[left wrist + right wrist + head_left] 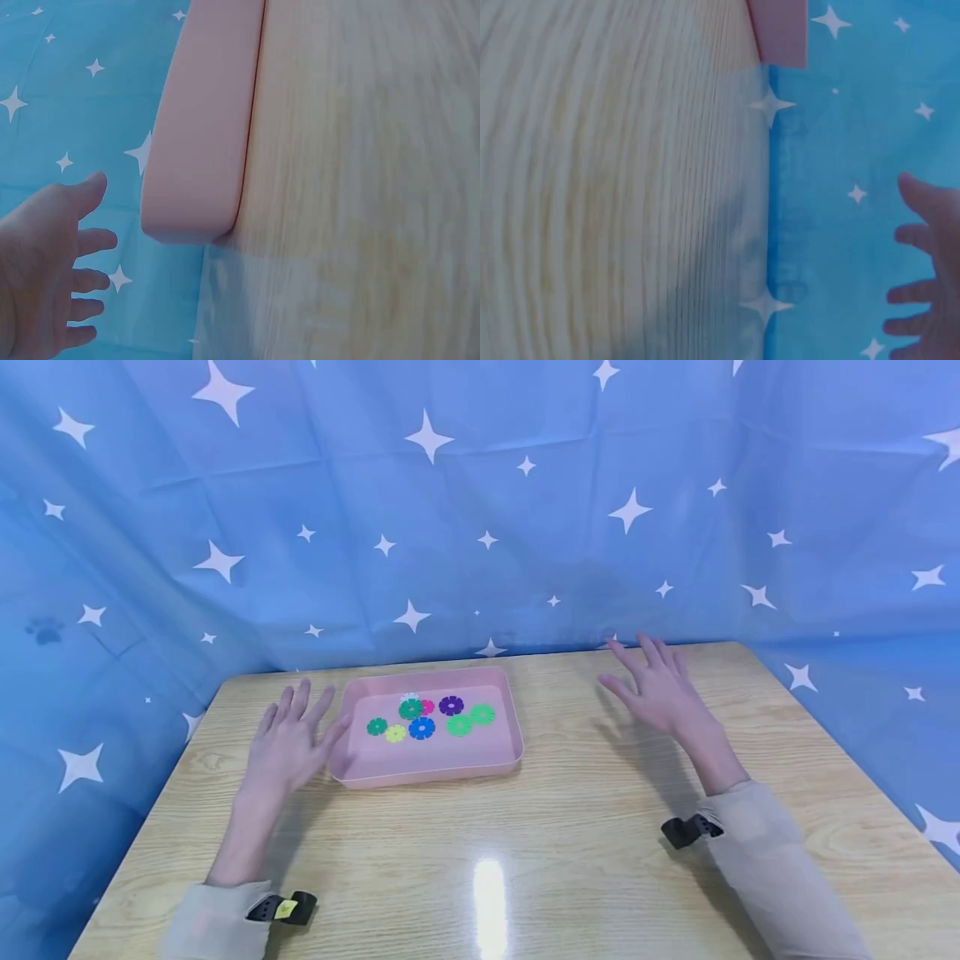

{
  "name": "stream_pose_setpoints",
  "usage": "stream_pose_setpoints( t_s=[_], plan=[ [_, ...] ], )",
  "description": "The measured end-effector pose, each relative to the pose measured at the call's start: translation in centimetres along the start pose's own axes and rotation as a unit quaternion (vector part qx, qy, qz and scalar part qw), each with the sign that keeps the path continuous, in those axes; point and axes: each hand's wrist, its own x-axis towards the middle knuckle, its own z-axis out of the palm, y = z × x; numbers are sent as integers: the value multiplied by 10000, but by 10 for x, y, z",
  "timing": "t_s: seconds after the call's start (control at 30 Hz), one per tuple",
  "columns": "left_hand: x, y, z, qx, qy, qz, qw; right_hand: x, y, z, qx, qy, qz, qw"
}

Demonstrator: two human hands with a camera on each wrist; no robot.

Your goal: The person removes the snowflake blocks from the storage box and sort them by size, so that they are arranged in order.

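Observation:
A shallow pink tray (375, 764) stands on the wooden table, left of the middle. Several flower-shaped notched discs lie loose in it, among them a purple disc (444, 705), a blue disc (414, 728), a yellow disc (389, 733) and a light green disc (453, 725). My left hand (281, 756) hovers beside the tray with spread fingers, its thumb overlapping the left rim in the head view. Far to the tray's right, my right hand (660, 693) is held over the table, fingers spread too. Both hands are bare and hold nothing.
The wooden table (570, 852) reaches back to a blue curtain (525, 543) with white stars, which also hangs along both sides. A bright light reflection (491, 902) shows near the front. Each wrist wears a black strap with a small camera.

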Motion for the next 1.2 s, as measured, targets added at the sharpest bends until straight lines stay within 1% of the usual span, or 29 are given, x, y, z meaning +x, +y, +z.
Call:
stream_pose_setpoints(
  t_s=[0.23, 0.5, 0.67, 0.83, 1.07, 1.2],
  plan=[
    [3, 7, 2, -254, -57, -144, 9996, 6, -10, 3, 229, 61, -180, 9996],
    [8, 11, 4, -781, -291, -374, 9958, 13, -18, 11, 594, 124, -262, 9978],
    [10, 10, 8, -974, -347, -469, 9935, 18, -26, 19, 850, 185, -393, 9954],
    [10, 8, 12, -1221, -327, -547, 9905, 21, -34, 23, 1027, 204, -535, 9931],
    [11, 4, 17, -1536, -351, -586, 9858, 25, -49, 27, 1189, 139, -591, 9910],
    [12, 1, 20, -1640, -304, -524, 9846, 27, -57, 30, 1331, 93, -627, 9891]
  ],
)
